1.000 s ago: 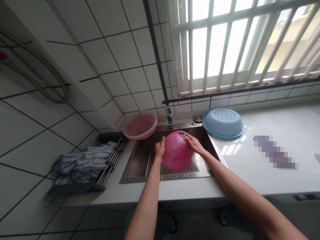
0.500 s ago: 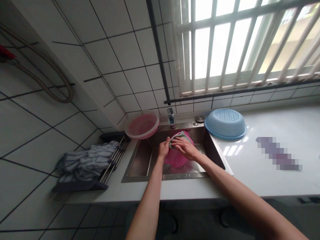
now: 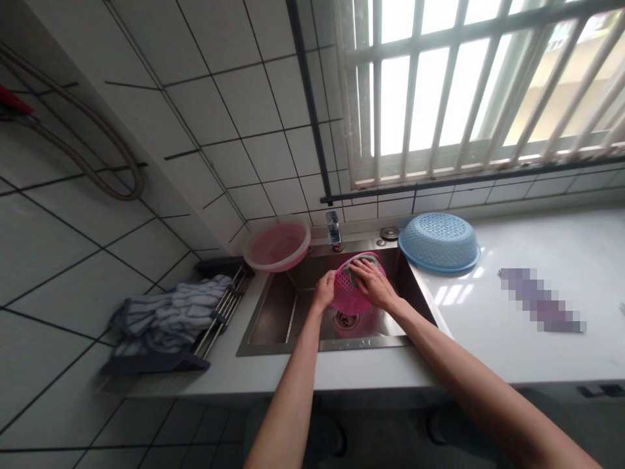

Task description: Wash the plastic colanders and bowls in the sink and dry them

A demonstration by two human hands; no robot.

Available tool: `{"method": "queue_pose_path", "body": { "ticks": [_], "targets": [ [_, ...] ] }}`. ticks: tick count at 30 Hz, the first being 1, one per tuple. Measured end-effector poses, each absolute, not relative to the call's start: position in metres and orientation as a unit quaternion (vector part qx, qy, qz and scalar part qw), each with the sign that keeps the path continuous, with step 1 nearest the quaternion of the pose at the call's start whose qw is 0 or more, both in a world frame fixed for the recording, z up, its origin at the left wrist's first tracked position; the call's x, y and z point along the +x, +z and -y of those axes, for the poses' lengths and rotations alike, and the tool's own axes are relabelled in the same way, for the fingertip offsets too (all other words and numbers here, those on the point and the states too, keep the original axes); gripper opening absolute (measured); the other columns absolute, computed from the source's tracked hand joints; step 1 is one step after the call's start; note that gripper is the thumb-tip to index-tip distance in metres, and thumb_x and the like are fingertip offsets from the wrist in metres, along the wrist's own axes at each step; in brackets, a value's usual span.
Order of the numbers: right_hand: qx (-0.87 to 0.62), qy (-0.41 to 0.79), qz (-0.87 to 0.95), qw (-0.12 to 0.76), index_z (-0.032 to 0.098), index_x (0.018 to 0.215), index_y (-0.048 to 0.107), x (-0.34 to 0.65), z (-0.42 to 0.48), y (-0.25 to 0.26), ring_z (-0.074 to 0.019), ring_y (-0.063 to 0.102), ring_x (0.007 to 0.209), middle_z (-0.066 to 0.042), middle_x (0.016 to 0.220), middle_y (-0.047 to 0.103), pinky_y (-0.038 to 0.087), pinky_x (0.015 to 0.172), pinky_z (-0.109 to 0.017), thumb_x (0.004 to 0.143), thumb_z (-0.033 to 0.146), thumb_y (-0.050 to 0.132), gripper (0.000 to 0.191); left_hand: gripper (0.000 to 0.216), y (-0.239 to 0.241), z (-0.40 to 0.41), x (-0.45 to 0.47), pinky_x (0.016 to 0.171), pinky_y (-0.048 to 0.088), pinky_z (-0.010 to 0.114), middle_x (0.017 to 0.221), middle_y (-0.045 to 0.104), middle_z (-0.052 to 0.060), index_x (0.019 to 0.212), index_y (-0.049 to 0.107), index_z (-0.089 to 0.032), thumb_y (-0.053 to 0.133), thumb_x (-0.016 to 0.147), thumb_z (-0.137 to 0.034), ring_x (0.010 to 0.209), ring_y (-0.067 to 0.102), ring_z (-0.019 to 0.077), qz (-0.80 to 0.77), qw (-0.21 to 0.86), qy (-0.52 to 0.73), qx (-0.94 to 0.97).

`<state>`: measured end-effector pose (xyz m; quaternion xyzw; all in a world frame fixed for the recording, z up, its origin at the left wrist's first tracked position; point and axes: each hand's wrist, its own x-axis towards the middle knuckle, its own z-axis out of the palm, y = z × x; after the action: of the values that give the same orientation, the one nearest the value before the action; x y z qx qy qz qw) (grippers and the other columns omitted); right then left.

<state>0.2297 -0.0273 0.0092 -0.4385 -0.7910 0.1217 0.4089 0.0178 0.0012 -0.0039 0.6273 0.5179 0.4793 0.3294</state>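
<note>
A pink perforated basket (image 3: 349, 301) is tilted above the basin of the steel sink (image 3: 273, 319). My left hand (image 3: 324, 290) is closed on its left rim. Against the inside of the basket my right hand (image 3: 372, 280) presses a green cloth (image 3: 352, 266), its fingers bent over it. Part of the cloth is hidden beneath those fingers. Below the basket the sink drain (image 3: 346, 319) shows.
A pink basin (image 3: 278, 246) leans at the sink's back left corner, beside the faucet (image 3: 334, 229). An upturned blue basket (image 3: 439, 242) sits on the right counter. Striped grey cloth (image 3: 170, 316) lies on a rack at left. A pixelated patch covers something on the right counter.
The pink basket has been raised and tilted, uncovering the drain. My right hand has moved slightly right with the green cloth, which is now inside the basket instead of over its rim.
</note>
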Motion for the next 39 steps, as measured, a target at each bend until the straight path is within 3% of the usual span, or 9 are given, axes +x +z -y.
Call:
{"method": "queue_pose_path", "body": {
  "ticks": [4,8,11,14,20,25,30,35,39],
  "targets": [
    [-0.383,0.101,0.841,0.368,0.026,0.151,0.060,0.211,0.037,0.009,-0.0321,0.040,0.154,-0.009,0.158,0.056,0.034,0.127,-0.059,0.102,0.019,0.054,0.050,0.042,0.001,0.000,0.017,0.096,0.050,0.034,0.116,0.075,0.011,0.113,0.073,-0.020,0.047,0.094,-0.046,0.104,0.069,0.0227,-0.536,0.292,0.527,0.592],
    [-0.327,0.083,0.878,0.338,0.032,0.149,0.061,0.194,0.048,0.015,-0.0313,0.043,0.152,-0.007,0.157,0.057,0.033,0.127,-0.062,0.100,0.014,0.056,0.053,0.055,0.006,0.007,0.016,0.077,0.049,0.032,0.091,0.076,0.011,0.084,0.073,-0.018,0.042,0.095,-0.062,0.086,0.067,0.0243,-0.570,0.300,0.481,0.594],
    [-0.316,0.094,0.876,0.352,0.032,0.149,0.062,0.198,0.047,0.019,-0.0303,0.043,0.152,-0.006,0.156,0.058,0.034,0.127,-0.059,0.100,0.019,0.059,0.050,0.069,0.009,0.010,0.016,0.061,0.037,0.030,0.064,0.064,0.006,0.061,0.062,-0.020,0.040,0.092,-0.077,0.066,0.057,0.0208,-0.612,0.294,0.437,0.590],
    [-0.363,0.131,0.831,0.402,0.028,0.147,0.064,0.215,0.034,0.015,-0.0289,0.045,0.152,-0.008,0.156,0.058,0.035,0.128,-0.054,0.102,0.030,0.059,0.045,0.074,0.011,0.011,0.016,0.056,0.028,0.030,0.053,0.050,0.001,0.053,0.051,-0.022,0.039,0.088,-0.086,0.057,0.046,0.0165,-0.632,0.290,0.436,0.571],
    [-0.477,0.208,0.734,0.436,0.023,0.145,0.066,0.242,0.013,-0.001,-0.0283,0.055,0.145,-0.011,0.150,0.063,0.043,0.124,-0.052,0.104,0.032,0.051,0.044,0.075,0.011,0.011,0.015,0.054,0.026,0.031,0.050,0.046,0.000,0.051,0.044,-0.024,0.039,0.082,-0.093,0.052,0.041,0.0157,-0.629,0.331,0.436,0.552],
    [-0.367,0.137,0.839,0.378,0.032,0.142,0.068,0.214,0.044,0.017,-0.0322,0.043,0.153,-0.004,0.154,0.060,0.033,0.128,-0.060,0.103,0.023,0.053,0.043,0.078,0.012,0.011,0.012,0.054,0.024,0.031,0.050,0.044,0.001,0.049,0.045,-0.024,0.037,0.081,-0.095,0.053,0.041,0.0161,-0.638,0.327,0.435,0.545],
    [-0.252,0.091,0.902,0.338,0.034,0.129,0.075,0.192,0.063,0.036,-0.0293,0.049,0.147,0.000,0.145,0.067,0.033,0.128,-0.056,0.099,0.016,0.059,0.039,0.079,0.016,0.012,0.012,0.055,0.029,0.030,0.054,0.050,0.002,0.052,0.048,-0.023,0.036,0.081,-0.096,0.058,0.046,0.0171,-0.622,0.323,0.446,0.556],
    [-0.371,0.151,0.819,0.412,0.032,0.144,0.067,0.219,0.034,0.018,-0.0296,0.044,0.152,-0.006,0.156,0.058,0.036,0.126,-0.058,0.102,0.032,0.059,0.042,0.079,0.016,0.011,0.012,0.054,0.029,0.030,0.052,0.050,0.002,0.050,0.048,-0.023,0.038,0.080,-0.095,0.055,0.046,0.0168,-0.633,0.327,0.450,0.539],
    [-0.474,0.235,0.720,0.450,0.026,0.148,0.064,0.241,0.012,-0.003,-0.0283,0.053,0.147,-0.010,0.153,0.060,0.040,0.125,-0.055,0.105,0.039,0.049,0.047,0.078,0.014,0.011,0.008,0.051,0.031,0.029,0.048,0.048,0.002,0.050,0.047,-0.024,0.038,0.080,-0.096,0.050,0.046,0.0169,-0.653,0.339,0.467,0.491]
  ]
}}
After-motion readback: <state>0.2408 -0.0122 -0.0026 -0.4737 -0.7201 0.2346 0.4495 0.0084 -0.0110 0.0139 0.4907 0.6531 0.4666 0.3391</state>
